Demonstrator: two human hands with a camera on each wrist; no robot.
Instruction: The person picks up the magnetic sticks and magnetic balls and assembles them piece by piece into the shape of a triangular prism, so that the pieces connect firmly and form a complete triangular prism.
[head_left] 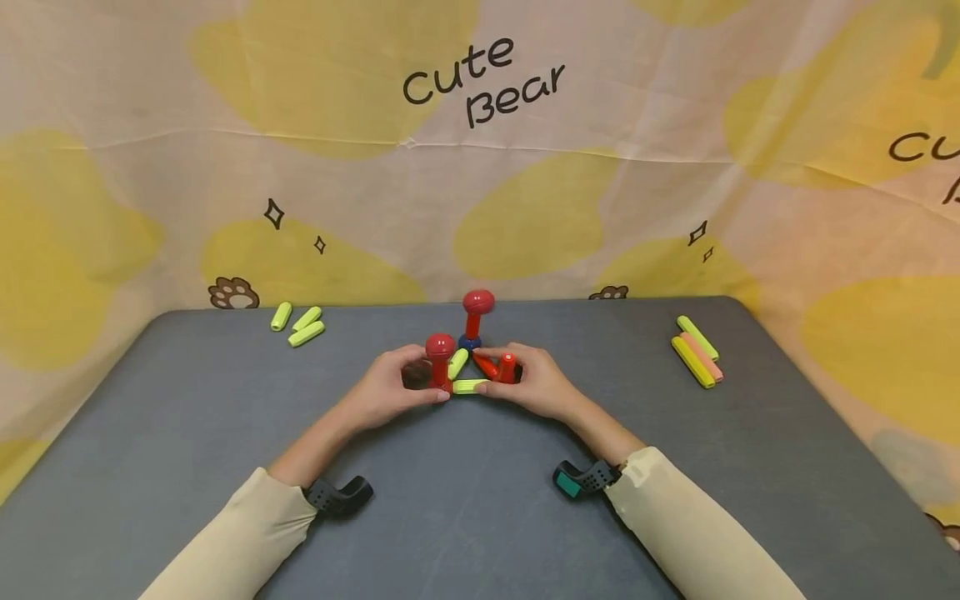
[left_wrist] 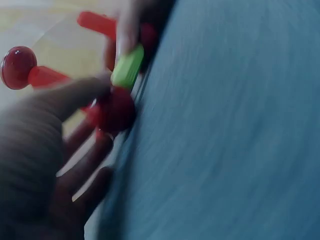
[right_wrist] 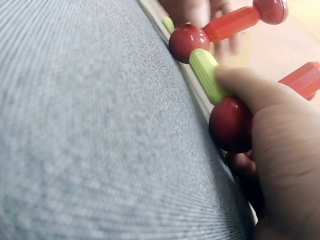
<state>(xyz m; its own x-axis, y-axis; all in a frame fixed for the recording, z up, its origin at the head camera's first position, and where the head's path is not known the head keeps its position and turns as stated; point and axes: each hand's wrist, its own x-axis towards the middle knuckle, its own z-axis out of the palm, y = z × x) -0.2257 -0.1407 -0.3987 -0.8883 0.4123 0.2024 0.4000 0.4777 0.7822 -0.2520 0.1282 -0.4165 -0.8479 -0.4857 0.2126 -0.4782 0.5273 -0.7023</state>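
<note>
Green, and lying along the near side of a small three-cornered frame, the front rod (right_wrist: 202,70) is set between the left corner ball (left_wrist: 117,111) and the right corner ball (right_wrist: 230,125), with the frame near the middle of the grey table (head_left: 465,517). By the left hand (head_left: 386,382), the left corner ball is gripped between thumb and fingers; by the right hand (head_left: 542,382), the front rod is pinched near its right end, the thumb being laid along it and the other fingers curled behind. The step in hand is judged to be the firming of this near side. For that, pressure is best applied gently along the rod's length, both ends being centred on their balls, since a sideways push could twist the corners. The left upright (head_left: 440,369), topped by a red ball (head_left: 440,344), should be given room, as should the bare-topped right upright (head_left: 507,367); either might be knocked by a knuckle. The blue ball (head_left: 469,342) at the far corner is best left undisturbed. Whether both joints are fully seated cannot be told.
</note>
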